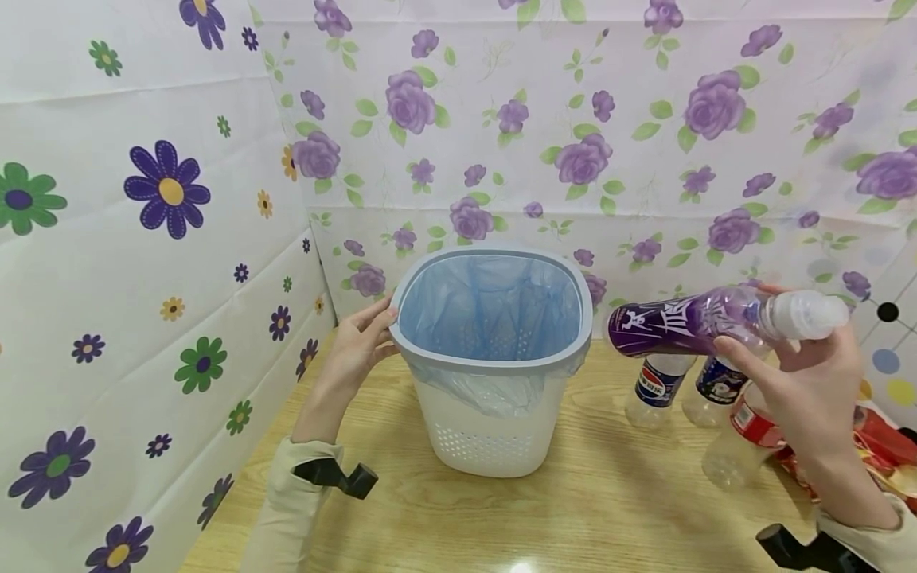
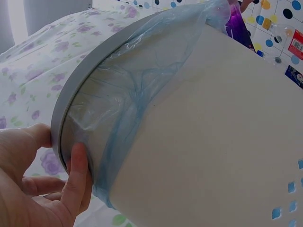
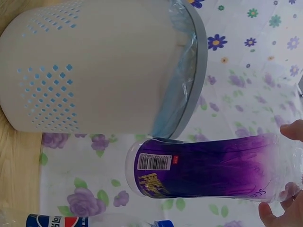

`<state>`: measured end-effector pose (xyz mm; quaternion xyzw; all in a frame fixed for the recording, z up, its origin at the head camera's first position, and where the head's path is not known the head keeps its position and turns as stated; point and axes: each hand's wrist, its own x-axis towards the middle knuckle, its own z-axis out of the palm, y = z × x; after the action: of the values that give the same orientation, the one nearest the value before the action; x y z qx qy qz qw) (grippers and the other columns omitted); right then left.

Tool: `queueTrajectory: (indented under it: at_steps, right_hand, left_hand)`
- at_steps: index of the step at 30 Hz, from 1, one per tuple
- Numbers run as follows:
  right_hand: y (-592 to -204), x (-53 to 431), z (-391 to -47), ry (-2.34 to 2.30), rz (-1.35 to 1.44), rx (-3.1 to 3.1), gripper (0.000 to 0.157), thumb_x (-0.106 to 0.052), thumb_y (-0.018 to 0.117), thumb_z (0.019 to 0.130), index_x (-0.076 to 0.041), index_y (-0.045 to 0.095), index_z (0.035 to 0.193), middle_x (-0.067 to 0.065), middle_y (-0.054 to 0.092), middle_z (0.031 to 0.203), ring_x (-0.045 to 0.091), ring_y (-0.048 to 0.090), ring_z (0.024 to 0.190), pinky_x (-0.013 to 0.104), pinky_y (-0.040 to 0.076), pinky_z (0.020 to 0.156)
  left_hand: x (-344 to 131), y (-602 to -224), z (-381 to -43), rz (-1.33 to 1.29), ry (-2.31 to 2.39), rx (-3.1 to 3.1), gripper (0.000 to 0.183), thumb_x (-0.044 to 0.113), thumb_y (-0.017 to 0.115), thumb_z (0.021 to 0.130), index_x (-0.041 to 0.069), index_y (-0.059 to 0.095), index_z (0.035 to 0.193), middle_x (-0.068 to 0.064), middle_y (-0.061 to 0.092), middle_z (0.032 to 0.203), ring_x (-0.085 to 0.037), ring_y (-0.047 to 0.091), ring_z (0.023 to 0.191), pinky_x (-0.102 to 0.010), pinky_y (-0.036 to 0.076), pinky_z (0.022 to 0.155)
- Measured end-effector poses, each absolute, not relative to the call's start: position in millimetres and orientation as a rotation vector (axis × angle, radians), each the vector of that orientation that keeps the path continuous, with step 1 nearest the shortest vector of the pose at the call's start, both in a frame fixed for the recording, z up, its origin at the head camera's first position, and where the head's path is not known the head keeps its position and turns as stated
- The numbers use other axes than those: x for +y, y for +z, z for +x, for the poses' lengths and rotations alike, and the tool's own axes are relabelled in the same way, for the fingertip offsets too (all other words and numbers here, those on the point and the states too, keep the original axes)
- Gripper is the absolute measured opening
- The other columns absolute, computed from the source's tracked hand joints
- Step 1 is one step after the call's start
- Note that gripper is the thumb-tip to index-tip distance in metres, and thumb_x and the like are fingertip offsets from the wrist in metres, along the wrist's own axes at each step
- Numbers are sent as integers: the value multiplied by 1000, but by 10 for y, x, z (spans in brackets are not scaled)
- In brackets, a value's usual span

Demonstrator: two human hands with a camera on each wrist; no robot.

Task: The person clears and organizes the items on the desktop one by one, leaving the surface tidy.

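A white trash bin (image 1: 494, 434) with a grey rim and a blue plastic liner (image 1: 490, 310) stands on the wooden table. My left hand (image 1: 354, 350) grips the rim at its left side, thumb outside the grey ring in the left wrist view and fingers on the liner's folded edge. Off the bin's right side, my right hand (image 1: 809, 374) holds a purple-labelled plastic bottle (image 1: 673, 322) by the neck, near its white cap. The bottle lies nearly level in the air, its base toward the bin, close to rim height.
Right of the bin stand two clear bottles with blue labels, one (image 1: 655, 390) and another (image 1: 716, 386). Nearer is a red-labelled bottle (image 1: 752, 430), partly behind my right hand. A red package (image 1: 888, 446) lies at the far right. Flowered sheets (image 1: 516, 159) hang behind and at the left.
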<state>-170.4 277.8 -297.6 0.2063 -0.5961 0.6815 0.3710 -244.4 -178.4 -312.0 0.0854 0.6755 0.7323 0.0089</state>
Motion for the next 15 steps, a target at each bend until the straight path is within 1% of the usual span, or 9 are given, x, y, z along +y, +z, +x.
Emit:
queueTrajectory:
  at_steps: [8, 11, 15]
  right_hand:
    - [-2806, 2782, -1728, 1673, 542, -1543, 72, 28, 66, 68, 4, 45, 133, 13, 56, 125, 24, 50, 125, 14, 47, 97]
    - [-2734, 2775, -1739, 1627, 577, -1521, 72, 27, 67, 69, 3, 47, 134, 15, 57, 125, 27, 52, 124, 16, 48, 98]
    - [-2652, 2764, -1750, 1617, 567, -1503, 73, 25, 69, 69, 3, 46, 135, 16, 57, 125, 26, 53, 123, 16, 49, 97]
  left_hand:
    - [-1787, -3116, -2443, 281, 2294, 2093, 56, 20, 50, 101, 3, 30, 151, -22, 40, 148, -7, 65, 93, -18, 56, 79]
    - [-1788, -3123, -2444, 277, 2297, 2091, 56, 20, 49, 101, 3, 30, 151, -22, 40, 147, -6, 65, 93, -18, 56, 79]
    - [-1791, -3132, -2449, 274, 2297, 2093, 55, 20, 49, 101, 4, 30, 151, -23, 40, 147, -6, 66, 93, -18, 56, 79]
